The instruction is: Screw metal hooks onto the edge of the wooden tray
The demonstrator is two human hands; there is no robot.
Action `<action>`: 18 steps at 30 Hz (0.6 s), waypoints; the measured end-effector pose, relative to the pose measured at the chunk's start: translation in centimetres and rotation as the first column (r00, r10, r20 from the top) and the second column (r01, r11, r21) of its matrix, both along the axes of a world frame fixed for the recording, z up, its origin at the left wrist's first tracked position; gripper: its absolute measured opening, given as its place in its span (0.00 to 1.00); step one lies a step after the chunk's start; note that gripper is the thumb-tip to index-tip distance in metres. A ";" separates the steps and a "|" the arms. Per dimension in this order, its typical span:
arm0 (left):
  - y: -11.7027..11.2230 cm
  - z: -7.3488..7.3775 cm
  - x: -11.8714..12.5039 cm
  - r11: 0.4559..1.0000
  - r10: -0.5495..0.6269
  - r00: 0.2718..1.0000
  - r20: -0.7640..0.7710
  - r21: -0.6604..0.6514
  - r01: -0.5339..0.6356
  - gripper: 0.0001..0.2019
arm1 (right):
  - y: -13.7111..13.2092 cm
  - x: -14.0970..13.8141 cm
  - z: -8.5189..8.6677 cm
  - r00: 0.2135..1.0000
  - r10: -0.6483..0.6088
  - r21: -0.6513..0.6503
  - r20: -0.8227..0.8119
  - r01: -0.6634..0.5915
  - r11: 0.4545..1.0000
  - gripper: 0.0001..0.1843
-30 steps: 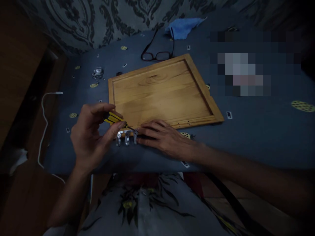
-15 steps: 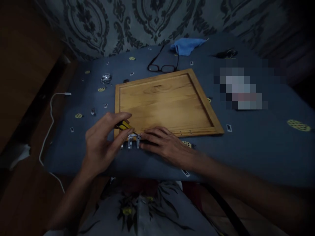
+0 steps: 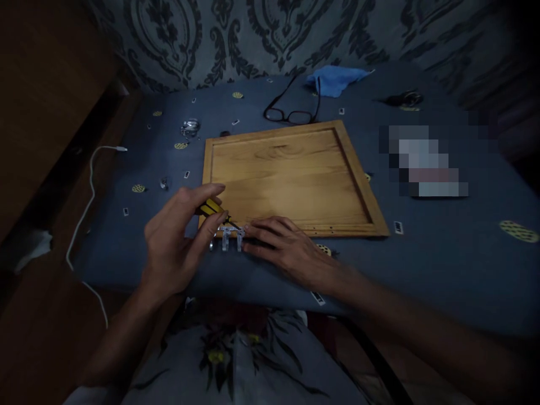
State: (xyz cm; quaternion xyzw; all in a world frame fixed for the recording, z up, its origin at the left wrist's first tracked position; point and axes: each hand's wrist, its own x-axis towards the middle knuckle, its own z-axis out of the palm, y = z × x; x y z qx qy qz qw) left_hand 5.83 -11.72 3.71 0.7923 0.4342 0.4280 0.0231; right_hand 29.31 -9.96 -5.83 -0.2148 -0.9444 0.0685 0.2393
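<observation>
My left hand [image 3: 177,242] is closed around a screwdriver [image 3: 211,208] with a yellow and black handle. Its thin shaft slants down to the right, its tip at a shiny hook piece [image 3: 228,232] with several prongs on the near edge of a framed wooden board [image 3: 291,180]. My right hand [image 3: 284,244] lies palm down across that same edge, fingers stretched out and fingertips touching the right end of the hook piece. The underside of the right hand is hidden. A few small holes show in the frame to its right.
Black-rimmed glasses [image 3: 295,115] and a blue cloth [image 3: 337,80] lie behind the board. Small shiny metal pieces [image 3: 190,128] sit at the left, with another shiny piece [image 3: 164,183] nearer. A white cable [image 3: 90,185] runs down the left side. A blurred-out object is at the right.
The view has shifted slightly. The screwdriver still meets the hook piece, and both hands keep nearly the same places on the board.
</observation>
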 end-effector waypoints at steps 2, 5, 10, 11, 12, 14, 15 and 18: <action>0.1 0.0 0.1 1.000 0.007 1.000 -0.024 0.009 -0.007 0.16 | 0.0 0.0 0.1 1.000 0.004 0.006 -0.006 -0.004 1.000 0.18; 0.2 -0.1 0.1 1.000 0.004 0.999 -0.047 0.005 -0.003 0.16 | -0.1 0.0 0.2 1.000 0.000 0.003 -0.002 0.000 1.000 0.18; 0.2 -0.2 0.0 1.000 -0.014 0.998 -0.055 0.023 0.016 0.17 | -0.2 0.1 0.3 1.000 0.006 -0.008 0.006 -0.005 1.000 0.19; 0.1 -0.2 0.0 1.000 -0.020 0.999 -0.050 0.020 0.021 0.18 | -0.2 0.1 0.3 1.000 0.006 -0.007 0.004 -0.006 1.000 0.19; 0.1 -0.2 0.1 0.999 -0.026 0.999 -0.044 0.018 0.027 0.19 | -0.2 0.1 0.3 1.000 0.006 -0.007 0.007 -0.006 1.000 0.18; 0.1 -0.1 0.1 0.999 -0.040 0.999 -0.034 0.009 0.040 0.19 | -0.2 0.1 0.3 1.000 0.005 -0.008 0.022 -0.005 1.000 0.18; 0.1 -0.1 0.2 0.999 -0.045 0.999 -0.029 0.003 0.045 0.18 | -0.3 0.1 0.4 0.999 0.005 -0.009 0.031 -0.005 1.000 0.18; 0.1 -0.1 0.2 0.999 -0.049 0.999 -0.009 -0.002 0.049 0.17 | -0.3 0.0 0.5 0.998 0.005 -0.016 0.059 -0.004 1.000 0.19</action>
